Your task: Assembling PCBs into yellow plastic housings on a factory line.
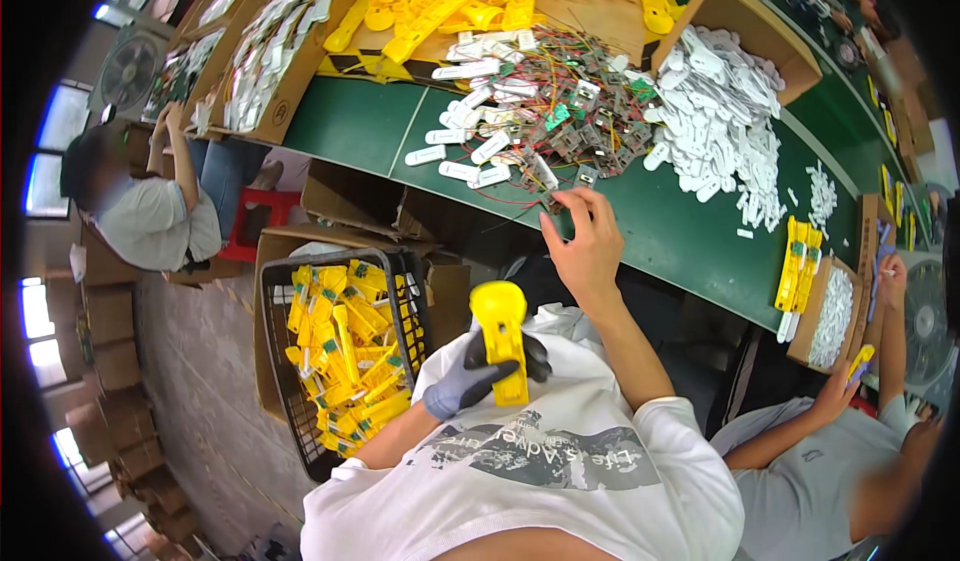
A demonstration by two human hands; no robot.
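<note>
My left hand [462, 385], in a grey glove, is closed around a yellow plastic casing [501, 333] held upright in front of my white shirt. My bare right hand [586, 245] reaches forward to the green table [690, 241]. Its thumb and fingers pinch a small circuit board [553, 201] at the near edge of a pile of circuit boards with red and yellow wires [580, 111]. White plastic shells [470, 146] lie scattered beside that pile.
A black wire basket [283, 291] at my left holds several yellow assembled pieces. A heap of white parts [725, 126] and yellow casings [470, 1] cover the table's far side. Cardboard boxes [285, 56] stand around. One person sits at the left [150, 216], another at the right [830, 451].
</note>
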